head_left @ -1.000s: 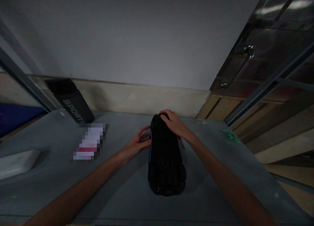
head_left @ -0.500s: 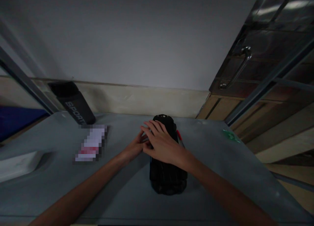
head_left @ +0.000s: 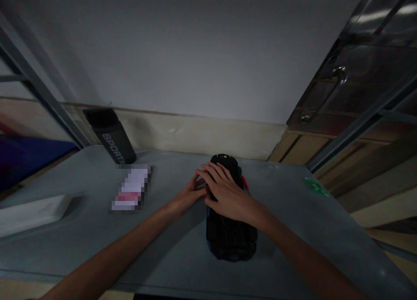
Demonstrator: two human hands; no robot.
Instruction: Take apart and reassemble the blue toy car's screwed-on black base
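A black, rounded, oblong thing, which looks like the underside of a toy car, lies lengthwise on the grey table. My right hand rests across its middle, with the fingers stretched toward the left. My left hand is at its left edge, and its fingers, slightly bent and apart, meet the right fingertips. Part of the left fingertips is hidden behind the right hand. I cannot make out anything held between the hands. A slim red-ended thing shows along the right side of the black one.
A dark bottle marked SPORT stands at the back left, before a pixelated phone-like slab. A white, rounded box lies at the left edge. Green crumpled plastic is on the right. Metal posts and a wall border the grey table.
The whole scene has shifted slightly to the right in view as the head turned. Both hands keep nearly the same place on the black thing.
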